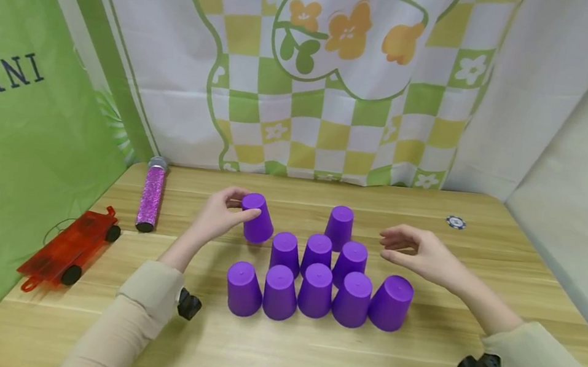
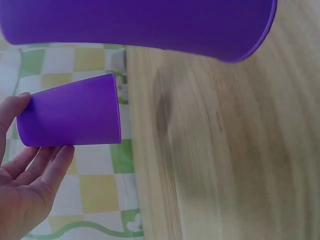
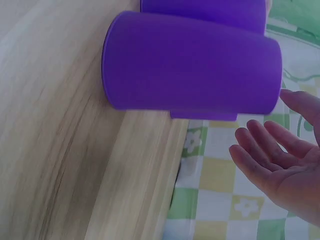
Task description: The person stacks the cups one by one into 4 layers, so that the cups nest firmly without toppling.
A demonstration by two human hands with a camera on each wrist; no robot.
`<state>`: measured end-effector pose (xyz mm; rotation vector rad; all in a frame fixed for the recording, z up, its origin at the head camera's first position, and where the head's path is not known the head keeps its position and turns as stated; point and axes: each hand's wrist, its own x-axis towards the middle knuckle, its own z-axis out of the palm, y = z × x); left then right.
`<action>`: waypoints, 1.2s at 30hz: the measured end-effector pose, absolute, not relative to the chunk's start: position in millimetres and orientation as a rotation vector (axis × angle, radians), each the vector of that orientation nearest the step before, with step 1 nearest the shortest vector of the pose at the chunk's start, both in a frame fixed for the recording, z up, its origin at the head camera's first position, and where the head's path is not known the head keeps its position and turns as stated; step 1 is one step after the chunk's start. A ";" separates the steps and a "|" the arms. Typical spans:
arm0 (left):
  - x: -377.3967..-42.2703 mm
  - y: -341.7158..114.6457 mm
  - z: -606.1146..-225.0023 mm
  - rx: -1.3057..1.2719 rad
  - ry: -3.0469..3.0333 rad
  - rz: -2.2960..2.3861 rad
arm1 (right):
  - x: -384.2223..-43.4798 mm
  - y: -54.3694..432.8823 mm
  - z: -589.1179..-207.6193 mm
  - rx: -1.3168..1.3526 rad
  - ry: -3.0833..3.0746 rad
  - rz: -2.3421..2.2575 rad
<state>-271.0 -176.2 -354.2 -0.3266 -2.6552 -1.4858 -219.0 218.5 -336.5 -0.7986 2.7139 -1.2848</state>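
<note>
In the head view my left hand (image 1: 220,214) pinches an upside-down purple cup (image 1: 257,219) between thumb and fingers, at the back left of the group. The left wrist view shows that held cup (image 2: 72,112) tilted, its rim close over the tabletop. My right hand (image 1: 421,255) is raised on the right side, fingers relaxed and holding nothing. Nearest to it is a lone back cup (image 1: 340,227). Three inverted cups (image 1: 317,256) form a middle row. Ahead of them is a front row of several more cups (image 1: 315,292), all purple and upside down.
A pink glitter microphone (image 1: 151,196) lies at the left, beside a red toy car chassis (image 1: 70,247) with black wheels. A poker chip (image 1: 456,222) lies at the back right of the wooden table (image 1: 271,360). Patterned curtain (image 1: 335,121) hangs behind.
</note>
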 end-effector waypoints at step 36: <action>-322.2 -110.7 -350.5 -0.719 -2.887 -1.342 | -232.9 181.8 -351.1 -0.927 2.613 -1.192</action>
